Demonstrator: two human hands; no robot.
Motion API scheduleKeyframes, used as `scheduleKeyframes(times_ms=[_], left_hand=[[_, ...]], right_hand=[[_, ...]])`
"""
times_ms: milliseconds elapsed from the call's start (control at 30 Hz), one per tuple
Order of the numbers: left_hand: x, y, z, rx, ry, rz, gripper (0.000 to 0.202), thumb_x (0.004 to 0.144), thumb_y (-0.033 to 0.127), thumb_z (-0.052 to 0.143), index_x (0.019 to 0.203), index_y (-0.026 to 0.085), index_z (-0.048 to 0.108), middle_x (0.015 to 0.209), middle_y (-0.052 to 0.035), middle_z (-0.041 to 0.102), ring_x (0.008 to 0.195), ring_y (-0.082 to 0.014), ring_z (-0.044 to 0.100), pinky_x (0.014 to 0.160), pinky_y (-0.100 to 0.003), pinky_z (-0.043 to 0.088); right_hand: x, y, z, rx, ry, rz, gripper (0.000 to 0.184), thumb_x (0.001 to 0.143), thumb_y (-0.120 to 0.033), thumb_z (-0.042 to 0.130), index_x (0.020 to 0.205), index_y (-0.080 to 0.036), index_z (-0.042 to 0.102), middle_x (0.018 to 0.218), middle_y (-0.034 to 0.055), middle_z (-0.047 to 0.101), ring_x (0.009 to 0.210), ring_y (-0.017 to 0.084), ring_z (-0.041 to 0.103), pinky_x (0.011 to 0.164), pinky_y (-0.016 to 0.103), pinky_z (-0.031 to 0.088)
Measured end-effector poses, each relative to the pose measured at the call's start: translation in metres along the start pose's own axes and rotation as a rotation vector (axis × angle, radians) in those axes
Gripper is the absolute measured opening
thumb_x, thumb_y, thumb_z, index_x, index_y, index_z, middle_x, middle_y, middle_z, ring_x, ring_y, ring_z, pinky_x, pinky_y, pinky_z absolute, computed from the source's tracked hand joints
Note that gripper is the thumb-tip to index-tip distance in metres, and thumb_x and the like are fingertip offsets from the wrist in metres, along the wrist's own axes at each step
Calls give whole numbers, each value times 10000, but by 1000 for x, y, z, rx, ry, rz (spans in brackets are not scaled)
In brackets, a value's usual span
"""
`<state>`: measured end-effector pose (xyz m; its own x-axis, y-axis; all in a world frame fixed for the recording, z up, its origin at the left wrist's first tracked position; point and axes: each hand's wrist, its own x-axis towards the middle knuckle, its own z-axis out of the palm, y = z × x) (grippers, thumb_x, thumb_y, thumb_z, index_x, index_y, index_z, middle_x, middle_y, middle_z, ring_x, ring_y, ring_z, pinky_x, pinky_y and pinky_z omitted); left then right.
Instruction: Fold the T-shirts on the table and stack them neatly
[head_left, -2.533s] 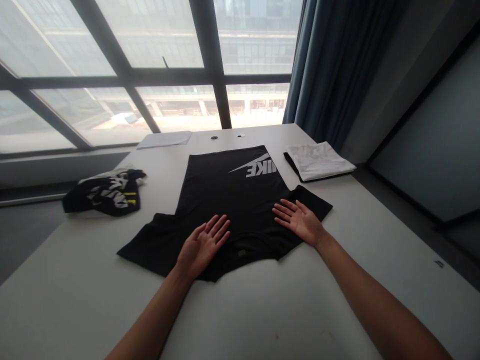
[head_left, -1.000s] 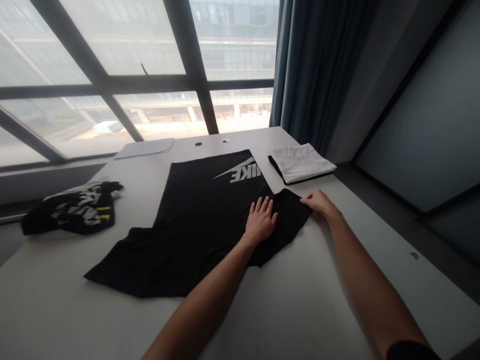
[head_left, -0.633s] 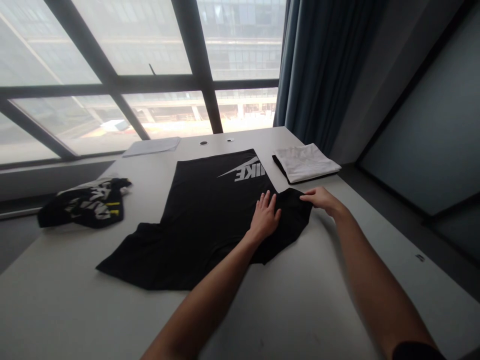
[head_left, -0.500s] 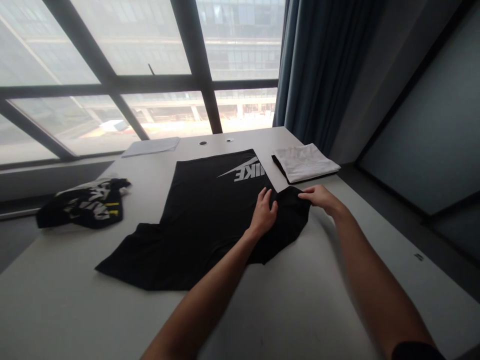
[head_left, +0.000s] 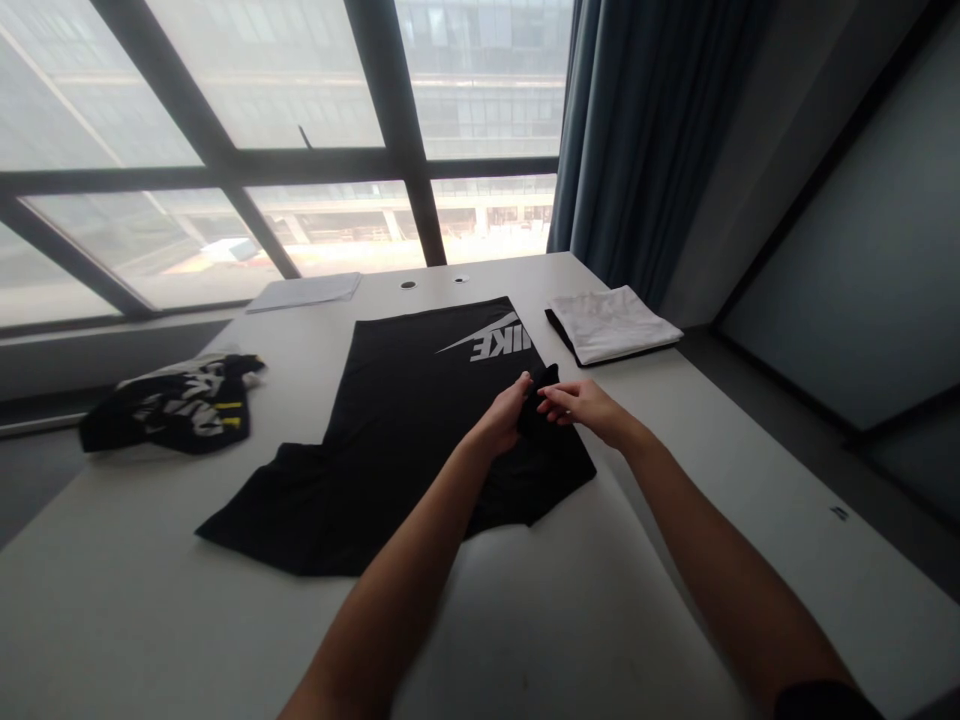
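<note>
A black T-shirt (head_left: 405, 420) with a grey printed logo lies spread on the white table, one sleeve pointing toward the near left. At its right side, my left hand (head_left: 504, 415) has its fingers closed on a bunched bit of the shirt's sleeve. My right hand (head_left: 581, 405) pinches the same raised fold from the right, close to the left fingertips. The gathered cloth stands up a little between both hands, and part of it is hidden behind the fingers.
A crumpled black garment (head_left: 169, 405) with white and yellow print sits at the table's left edge. Folded white and black cloth (head_left: 615, 325) lies at the back right, and papers (head_left: 304, 291) at the back left. Beyond the white table (head_left: 585, 620) are windows and a blue curtain (head_left: 637, 130).
My right hand has moved left, carrying the sleeve's outer edge inward. My left hand, spread flat on the shirt before, has closed on the gathered cloth.
</note>
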<state>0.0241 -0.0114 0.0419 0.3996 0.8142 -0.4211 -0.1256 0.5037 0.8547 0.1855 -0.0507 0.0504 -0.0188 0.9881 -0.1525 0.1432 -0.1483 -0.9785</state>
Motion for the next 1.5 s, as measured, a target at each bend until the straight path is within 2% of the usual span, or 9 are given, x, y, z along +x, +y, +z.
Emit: scheduleKeyframes(times_ms=[100,233,400,567,767,1067,1333,1433,1500], left_hand=[[1,-2,-2,112,46,52,490,951,329,594,1404,165,504,976,-106,709,696,-177,682,598,-260,565],[-1,-4,-6,293,24,182,831,828,63,608,1571,260,292,1085,-99,718,779,-198,715,711,-311,591],[-1,-2,-13,490,-28,339,842,764,-1,557,1545,267,390,1158,-83,724,855,-185,720,783,-294,597],[4,-2,-21,662,12,331,748,746,-23,534,1465,185,521,1249,-105,705,950,-226,719,875,-347,583],[14,-7,-32,767,86,446,904,674,-92,513,1531,180,414,1469,-104,553,1259,-236,598,1077,-345,472],[21,-9,-41,920,91,395,452,739,34,675,1173,137,741,1123,-117,754,1068,-283,697,1016,-395,510],[20,-10,-47,1175,235,472,498,851,133,634,1349,152,632,1276,-158,669,1186,-299,628,1070,-402,455],[17,-11,-39,1232,355,639,480,892,143,571,1369,175,612,1375,-155,579,1226,-303,580,1090,-424,430],[17,-15,-31,1244,273,803,434,926,126,502,1329,205,642,1369,-112,582,1224,-252,577,1096,-368,427]], right_hand=[[11,14,-8,-45,166,-36,253,891,-278,588,1031,-131,738,920,112,773,697,139,683,618,230,526],[28,41,-24,-235,383,-257,286,874,-228,535,1042,-126,742,1007,118,771,925,198,712,872,327,549],[36,69,-25,-441,256,-464,397,907,-222,455,1201,-211,722,1275,85,700,1242,227,601,1104,417,432],[41,83,-23,-546,147,-494,460,909,-197,443,1312,-223,663,1410,77,613,1411,227,449,1201,458,319],[42,89,-22,-649,146,-547,477,922,-205,449,1366,-161,615,1453,109,570,1435,233,415,1213,448,306],[44,94,-20,-812,135,-514,436,973,-297,451,1342,-163,642,1484,109,538,1447,267,395,1212,473,304],[47,97,-20,-793,176,-515,428,984,-305,422,1308,-171,668,1429,115,589,1409,268,442,1202,484,318],[46,97,-19,-810,181,-518,437,985,-302,414,1328,-168,651,1430,121,585,1397,264,452,1200,474,320],[45,96,-19,-827,182,-522,447,988,-299,406,1350,-165,633,1438,127,576,1397,265,447,1197,474,321]])
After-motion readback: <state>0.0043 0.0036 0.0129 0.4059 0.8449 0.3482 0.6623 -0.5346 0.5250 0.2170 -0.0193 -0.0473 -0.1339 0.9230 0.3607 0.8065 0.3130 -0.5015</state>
